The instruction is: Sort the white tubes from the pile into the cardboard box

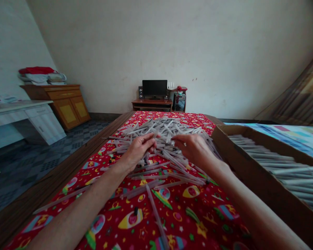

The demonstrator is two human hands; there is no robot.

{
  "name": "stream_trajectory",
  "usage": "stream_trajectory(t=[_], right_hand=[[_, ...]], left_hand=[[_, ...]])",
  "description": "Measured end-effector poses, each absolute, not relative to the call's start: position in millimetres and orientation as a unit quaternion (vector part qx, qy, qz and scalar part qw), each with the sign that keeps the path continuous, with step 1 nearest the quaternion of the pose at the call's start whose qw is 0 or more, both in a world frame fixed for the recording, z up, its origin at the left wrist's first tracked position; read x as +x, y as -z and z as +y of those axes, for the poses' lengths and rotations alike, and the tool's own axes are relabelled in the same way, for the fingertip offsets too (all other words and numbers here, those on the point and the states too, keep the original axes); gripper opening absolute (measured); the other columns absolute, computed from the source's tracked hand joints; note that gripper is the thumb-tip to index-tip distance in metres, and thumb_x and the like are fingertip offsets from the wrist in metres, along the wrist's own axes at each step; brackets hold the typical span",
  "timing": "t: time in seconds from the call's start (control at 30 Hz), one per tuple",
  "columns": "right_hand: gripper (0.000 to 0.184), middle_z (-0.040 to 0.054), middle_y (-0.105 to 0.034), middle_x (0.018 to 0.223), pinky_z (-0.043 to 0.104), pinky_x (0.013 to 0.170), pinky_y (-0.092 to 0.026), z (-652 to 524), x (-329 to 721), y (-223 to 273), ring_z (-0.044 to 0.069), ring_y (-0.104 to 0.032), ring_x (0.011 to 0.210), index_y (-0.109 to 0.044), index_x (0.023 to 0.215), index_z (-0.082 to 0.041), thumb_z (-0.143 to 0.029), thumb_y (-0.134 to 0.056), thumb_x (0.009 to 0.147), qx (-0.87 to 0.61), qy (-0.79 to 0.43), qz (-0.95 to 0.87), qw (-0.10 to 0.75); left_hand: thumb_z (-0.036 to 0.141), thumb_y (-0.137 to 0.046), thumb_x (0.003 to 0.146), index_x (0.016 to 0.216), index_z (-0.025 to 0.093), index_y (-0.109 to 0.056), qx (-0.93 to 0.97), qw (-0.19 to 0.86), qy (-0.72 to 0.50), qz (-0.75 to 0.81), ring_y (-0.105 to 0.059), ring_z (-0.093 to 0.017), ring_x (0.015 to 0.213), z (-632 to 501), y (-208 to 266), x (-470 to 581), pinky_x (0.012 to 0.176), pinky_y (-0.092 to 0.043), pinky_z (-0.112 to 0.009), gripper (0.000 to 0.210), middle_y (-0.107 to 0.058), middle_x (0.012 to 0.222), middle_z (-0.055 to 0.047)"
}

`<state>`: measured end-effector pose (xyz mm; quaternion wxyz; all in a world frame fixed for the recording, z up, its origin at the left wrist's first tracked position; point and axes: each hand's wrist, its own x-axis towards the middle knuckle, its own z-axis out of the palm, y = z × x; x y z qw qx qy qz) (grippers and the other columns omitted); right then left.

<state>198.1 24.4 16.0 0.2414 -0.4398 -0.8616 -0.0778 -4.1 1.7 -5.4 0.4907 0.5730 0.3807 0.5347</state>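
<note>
A heap of thin translucent plastic tubes (182,166), some with dark ends, lies on a red patterned cloth (177,211). Over the left of the heap, my left hand (143,146) is closed, thumb and fingers pinching what looks like one of the tubes (157,134). Facing it from the right, my right hand (191,144) has its fingers pressed together, and what they hold is too small to name. A small gap separates the two hands. One loose tube (156,211) lies nearer me, beside a small black piece (136,211).
At the right stands an open cardboard box (240,170) with many similar tubes (284,166) stacked inside. Wooden table edges (75,156) show along the left. Farther back are a monitor (154,88) on a stand, a wooden cabinet (67,104) and a white desk (39,114).
</note>
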Motion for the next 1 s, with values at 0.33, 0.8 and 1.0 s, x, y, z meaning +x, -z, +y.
stream_trajectory(t=[0.33, 0.8, 1.0], right_hand=[[0.021, 0.0042, -0.068, 0.076, 0.023, 0.055, -0.03, 38, 191, 27, 0.014, -0.058, 0.066, -0.069, 0.084, -0.022, -0.026, -0.048, 0.081, -0.402, 0.003, -0.91, 0.103], [0.022, 0.008, -0.064, 0.085, 0.023, 0.063, -0.036, 18, 127, 39, 0.014, -0.057, 0.074, -0.064, 0.086, -0.016, -0.011, -0.043, 0.081, -0.291, 0.023, -0.951, 0.104], [0.022, 0.0088, -0.065, 0.081, 0.027, 0.063, -0.039, 23, 115, 59, 0.019, -0.059, 0.077, -0.062, 0.091, -0.019, -0.021, -0.042, 0.085, -0.33, 0.044, -0.937, 0.104]], left_hand=[[0.025, -0.058, 0.078, 0.098, 0.016, -0.063, 0.576, 0.48, -0.548, 0.372, -0.042, -0.005, 0.054, 0, -1, -9, 0.049, -0.033, -0.016, 0.023, -0.051, 0.068, 0.002], [0.023, -0.058, 0.077, 0.096, 0.014, -0.063, 0.582, 0.47, -0.548, 0.373, -0.042, -0.005, 0.053, -1, -5, -8, 0.049, -0.033, -0.017, 0.021, -0.051, 0.067, 0.001], [0.023, -0.057, 0.078, 0.095, 0.014, -0.062, 0.582, 0.47, -0.548, 0.374, -0.042, -0.005, 0.053, -1, -5, -7, 0.049, -0.033, -0.016, 0.02, -0.05, 0.065, 0.002]])
